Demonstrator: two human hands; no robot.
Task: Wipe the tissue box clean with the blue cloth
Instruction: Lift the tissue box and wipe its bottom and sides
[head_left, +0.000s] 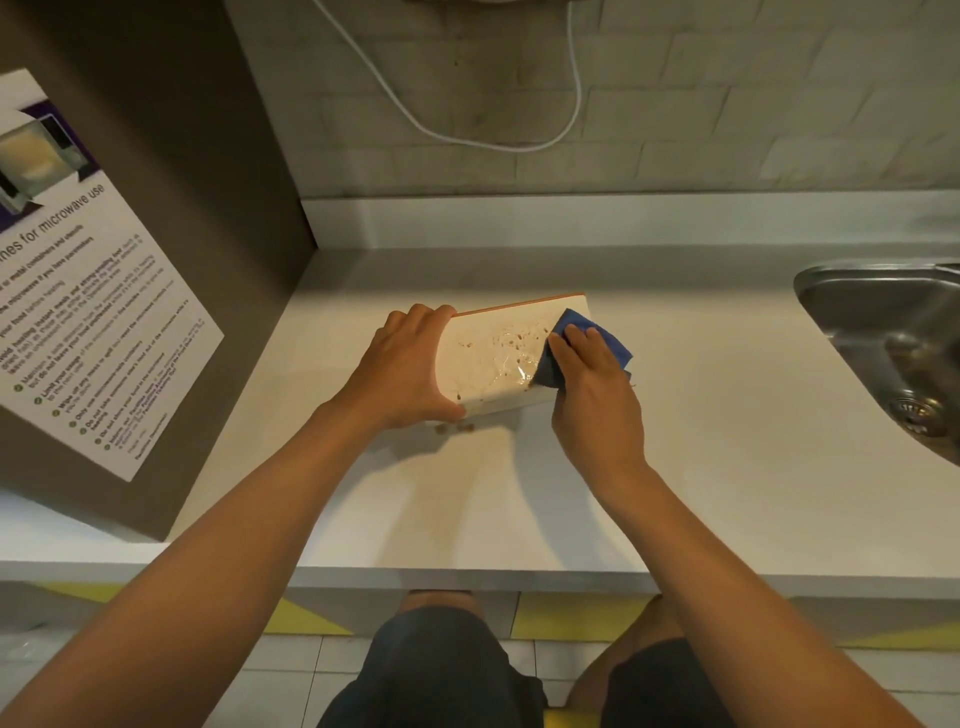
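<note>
A cream tissue box (493, 358) with an orange far edge lies on the white counter (727, 467), its top spotted with brown stains around the clear plastic slot. My left hand (410, 369) grips the box's left end, thumb on the near side and fingers over the far edge. My right hand (592, 384) presses the folded blue cloth (587, 332) onto the right end of the box top, fingers laid over the cloth.
Brown crumbs (454, 428) lie on the counter just in front of the box. A steel sink (898, 343) is set in at the right. A grey appliance with a microwave-use notice (88, 291) stands at the left. A white cable (498, 140) hangs on the tiled wall.
</note>
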